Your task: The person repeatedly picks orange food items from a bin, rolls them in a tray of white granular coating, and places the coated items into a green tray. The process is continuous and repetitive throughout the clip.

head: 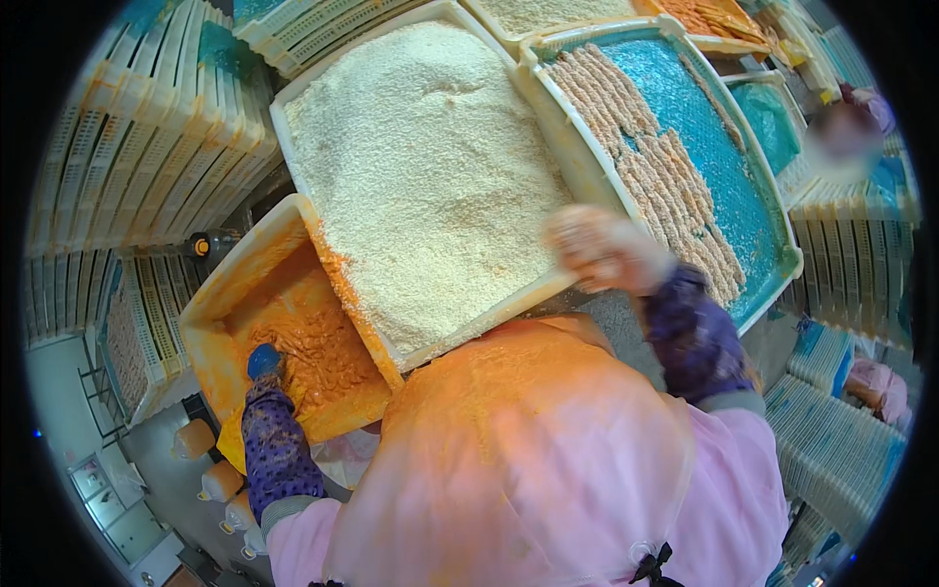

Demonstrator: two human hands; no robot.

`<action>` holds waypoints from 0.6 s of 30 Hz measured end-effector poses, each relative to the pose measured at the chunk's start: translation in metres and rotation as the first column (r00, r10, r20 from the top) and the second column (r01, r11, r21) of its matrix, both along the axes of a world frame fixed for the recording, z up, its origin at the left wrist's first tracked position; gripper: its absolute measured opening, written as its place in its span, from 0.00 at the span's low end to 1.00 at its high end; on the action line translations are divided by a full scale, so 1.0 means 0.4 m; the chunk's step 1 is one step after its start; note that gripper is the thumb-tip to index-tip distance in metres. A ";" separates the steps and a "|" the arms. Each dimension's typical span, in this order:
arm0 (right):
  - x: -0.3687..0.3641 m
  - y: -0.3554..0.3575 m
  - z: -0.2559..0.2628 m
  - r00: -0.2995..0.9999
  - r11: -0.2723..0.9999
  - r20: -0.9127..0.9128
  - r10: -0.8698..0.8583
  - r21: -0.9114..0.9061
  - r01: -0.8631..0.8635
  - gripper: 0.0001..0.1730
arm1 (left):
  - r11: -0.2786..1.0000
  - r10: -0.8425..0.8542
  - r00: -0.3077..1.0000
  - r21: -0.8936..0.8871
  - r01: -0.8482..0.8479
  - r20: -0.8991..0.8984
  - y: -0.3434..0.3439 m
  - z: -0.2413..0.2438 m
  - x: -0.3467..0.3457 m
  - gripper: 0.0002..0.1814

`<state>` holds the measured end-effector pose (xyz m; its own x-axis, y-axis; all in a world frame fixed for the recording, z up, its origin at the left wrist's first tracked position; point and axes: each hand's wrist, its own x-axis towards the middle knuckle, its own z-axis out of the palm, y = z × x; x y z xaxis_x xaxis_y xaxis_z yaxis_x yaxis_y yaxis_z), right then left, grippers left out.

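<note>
My left hand (265,361), in a blue glove, is at the wet orange mix of meat strips (326,356) inside an orange-stained tub (205,334); its fingers are hidden. My right hand (598,246) is blurred over the front right corner of a white tray (473,328) filled with pale breadcrumbs (433,169). Whether it holds anything cannot be seen. To its right, a crate (785,275) lined with blue mesh bears rows of crumb-coated strips (660,169), with one strip apart along the far side.
Stacked plastic trays (147,147) stand at the left, more (836,447) at the right. Jugs (220,480) stand on the floor at lower left. Another crumb tray (550,11) adjoins at the top. A co-worker (843,139) is at upper right, another person (880,389) below.
</note>
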<state>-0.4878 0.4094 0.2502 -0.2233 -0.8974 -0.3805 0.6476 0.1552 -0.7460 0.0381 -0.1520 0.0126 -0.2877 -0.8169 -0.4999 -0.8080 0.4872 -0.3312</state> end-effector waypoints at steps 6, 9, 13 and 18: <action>-0.206 0.554 0.078 0.456 0.549 -0.765 -0.455 0.162 0.820 0.18 | 0.999 -0.009 0.998 0.030 0.011 -0.058 0.111 0.163 -0.158 0.18; -0.248 0.662 0.009 0.476 0.625 -0.875 -0.085 0.325 0.709 0.37 | 0.990 -0.108 0.992 0.094 0.102 0.060 0.105 0.086 -0.097 0.14; -0.231 0.747 -0.108 0.583 0.558 -0.812 -0.005 0.482 0.675 0.45 | 0.952 -0.269 0.961 0.166 0.257 0.058 0.076 0.018 -0.021 0.13; -0.226 0.805 -0.116 0.766 0.517 -0.643 0.016 0.661 0.544 0.44 | 0.950 -0.311 0.911 0.078 0.301 0.270 0.149 0.080 -0.106 0.16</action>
<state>-0.5781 0.7316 0.2038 -0.7899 -0.1415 -0.5967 0.3246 0.7291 -0.6026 -0.0045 -0.0923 0.0445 -0.3674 -0.6922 -0.6212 -0.4967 0.7107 -0.4982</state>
